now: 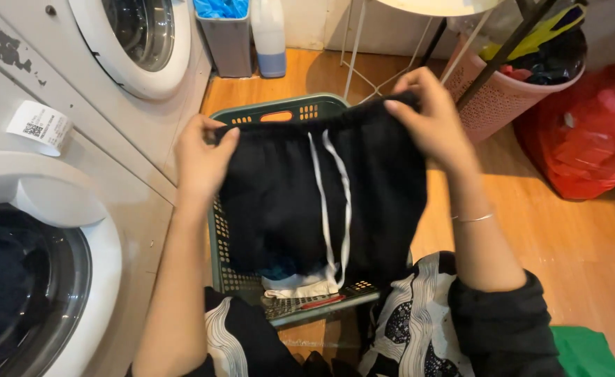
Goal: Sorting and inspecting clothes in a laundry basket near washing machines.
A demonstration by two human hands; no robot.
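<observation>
Two washers stand on the left side: the near washer (35, 265) has a round door with dark laundry behind the glass, and the far washer (136, 42) is behind it, with a white paper label (40, 127) stuck on the grey panel between them. On the wooden floor (565, 244), a red bag (586, 139) lies at the right, and beside it a pink hamper (503, 98) is full of dark and yellow clothes. A green basket (279, 112) stands on the floor just beside the near washer, directly under the hands, and light clothes are visible at its bottom.

Black shorts (321, 202) with a white drawstring (335, 202) hang above the basket, spread wide by the waistband. The left hand (203, 160) pinches the left end of the waistband, fingers closed on the cloth. The right hand (429, 115) pinches the right end in the same way, thumb in front, and it is a little higher. A thin bracelet (475, 218) is on the right wrist. Far behind, a grey bin (227, 42) and a white bottle (270, 35) stand at the wall.
</observation>
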